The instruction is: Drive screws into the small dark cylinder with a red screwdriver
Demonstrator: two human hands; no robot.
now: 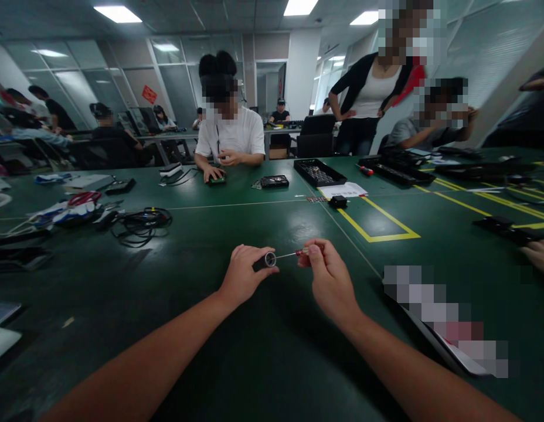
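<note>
Thin screwdriver at the mouth of a small black cylinder

I take the clock from the two hands, which I see above the dark green tabletop [263,363]. The left hand [245,269] pinches a short black cylinder with a silvery ringed end [260,263] between thumb and fingers, that end turned toward 3 o'clock. The right hand [331,278] has thumb and fingers pressed together on a slim screwdriver with a reddish handle and thin metal shaft [302,252]. The shaft points to 9 o'clock and reaches the ringed end; I cannot tell whether its tip touches inside.

Toward 4 o'clock lies a flat pale object, mostly blurred out [468,362]. Another person's hand [540,258] shows at 3 o'clock. Between 9 and 10 I have a coil of black cable [144,223], and between 2 and 3, yellow tape lines [393,238]. Farther off, toward 1 o'clock, I see a small black block [338,201], then a black rectangular tray of small parts [335,182]. Past the things on the table, a person in a white T-shirt [230,138] sits at 11.
</note>
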